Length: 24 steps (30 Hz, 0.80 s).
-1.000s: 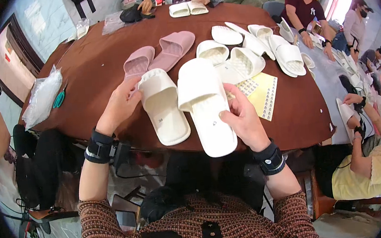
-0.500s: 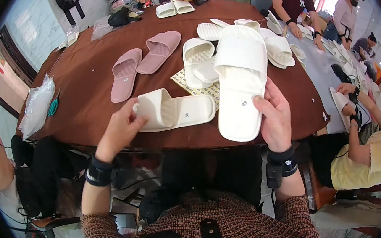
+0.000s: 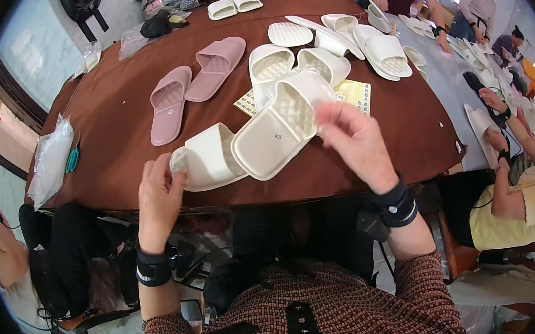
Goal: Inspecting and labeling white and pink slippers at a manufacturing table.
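My left hand [image 3: 162,199] is closed on the toe end of a white slipper [image 3: 209,153], which lies sideways near the table's front edge. A second white slipper [image 3: 268,142] rests tilted over its heel, sole end toward me. At the second slipper's right side, my right hand [image 3: 356,142] has its thumb and fingers curled against the edge. Behind it is a jumble of white slippers [image 3: 270,63]. Beneath them a yellowish sticker sheet [image 3: 357,94] shows in part. A pair of pink slippers [image 3: 170,105] sits to the left.
The table has a brown cloth [image 3: 112,162]. At its left lie a clear plastic bag [image 3: 51,162] and teal-handled snips [image 3: 73,158]. Another white pair [image 3: 234,4] stands at the far edge before a person. Co-workers handle slippers along the grey table [image 3: 436,80] at right.
The second slipper has come down and left from its raised position, turning to lie across the first. My left hand has taken hold of the first slipper's toe end.
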### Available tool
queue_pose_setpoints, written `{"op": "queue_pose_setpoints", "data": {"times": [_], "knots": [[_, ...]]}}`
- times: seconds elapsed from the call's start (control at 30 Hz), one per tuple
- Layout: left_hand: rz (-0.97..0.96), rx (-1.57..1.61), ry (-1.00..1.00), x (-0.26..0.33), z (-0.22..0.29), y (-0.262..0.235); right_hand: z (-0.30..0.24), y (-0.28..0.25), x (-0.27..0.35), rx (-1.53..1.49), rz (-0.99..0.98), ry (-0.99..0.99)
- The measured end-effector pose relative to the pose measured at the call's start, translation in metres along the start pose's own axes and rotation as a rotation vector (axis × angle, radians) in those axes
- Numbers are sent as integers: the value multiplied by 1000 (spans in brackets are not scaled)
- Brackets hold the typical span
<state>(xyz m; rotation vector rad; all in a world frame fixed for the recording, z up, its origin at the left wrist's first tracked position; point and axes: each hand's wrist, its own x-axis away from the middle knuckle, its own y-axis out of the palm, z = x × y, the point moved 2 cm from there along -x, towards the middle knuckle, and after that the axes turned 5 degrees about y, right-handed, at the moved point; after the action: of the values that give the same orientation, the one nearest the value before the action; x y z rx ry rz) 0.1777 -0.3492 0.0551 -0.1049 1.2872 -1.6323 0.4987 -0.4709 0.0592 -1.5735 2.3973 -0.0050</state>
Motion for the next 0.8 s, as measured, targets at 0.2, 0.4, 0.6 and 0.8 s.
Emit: {"op": "queue_pose_setpoints", "data": {"times": [0.2, 0.4, 0.6, 0.8], "knots": [[13, 352, -170, -5, -23, 10, 4, -14, -49, 491, 130, -318], [-130, 932, -496, -8, -17, 10, 15, -18, -57, 242, -123, 12], [-112, 1083, -581, -1, -7, 5, 13, -33, -51, -36, 12, 102], [29, 1139, -474, 15, 7, -9, 2, -57, -38, -79, 309, 37]]}}
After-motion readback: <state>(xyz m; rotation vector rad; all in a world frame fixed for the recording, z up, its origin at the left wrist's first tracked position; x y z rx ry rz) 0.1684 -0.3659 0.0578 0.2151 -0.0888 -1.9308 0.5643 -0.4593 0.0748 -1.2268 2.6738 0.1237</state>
